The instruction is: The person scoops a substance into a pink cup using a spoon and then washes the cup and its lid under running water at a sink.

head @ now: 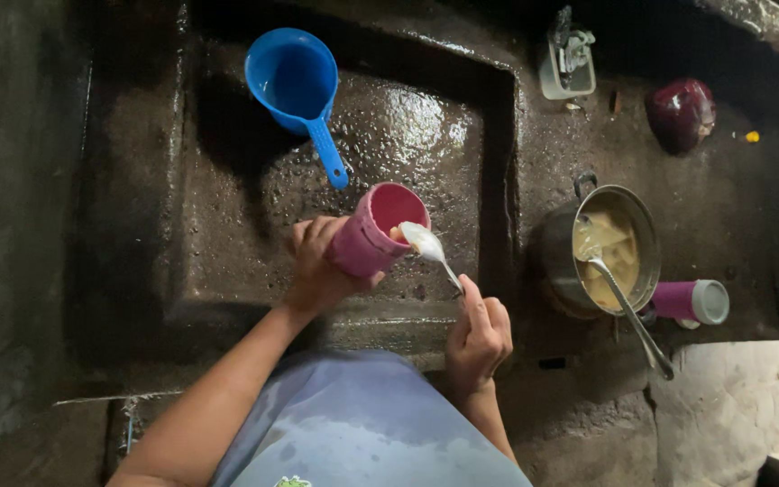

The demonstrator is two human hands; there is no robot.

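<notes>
sink: dark wet stone sink [227, 234], recessed basin, surface glistening, takes up most of the middle of the view.
counter: rough dark stone counter [732, 216] to the right of the basin, level with its rim.
pot: metal pot [559, 257] on the counter just right of the basin, holds pale yellowish food; a ladle [628, 311] stands in it, handle sticking out toward the lower right.
blue scoop: blue plastic scoop [295, 77] with a short handle, lying in the far part of the basin, well apart from the hands.
dark red object: roundish, glossy [681, 113], far right on the counter, too dim to tell what it is.
white holder: small white container [568, 68] at the far edge, contents unclear.
pink cup: pink cup [373, 233], tilted with mouth to the right, held above the basin.
lidded cup: second pink cup with pale lid [691, 302], lying on its side just beside the pot.
left hand: left hand [317, 266], fingers wrapped round the pink cup's base, thumb underneath.
right hand: right hand [478, 338], fingers curled together, pinching the spoon handle.
spoon: metal spoon [426, 245], bowl at the pink cup's mouth, carrying something pale.
</notes>
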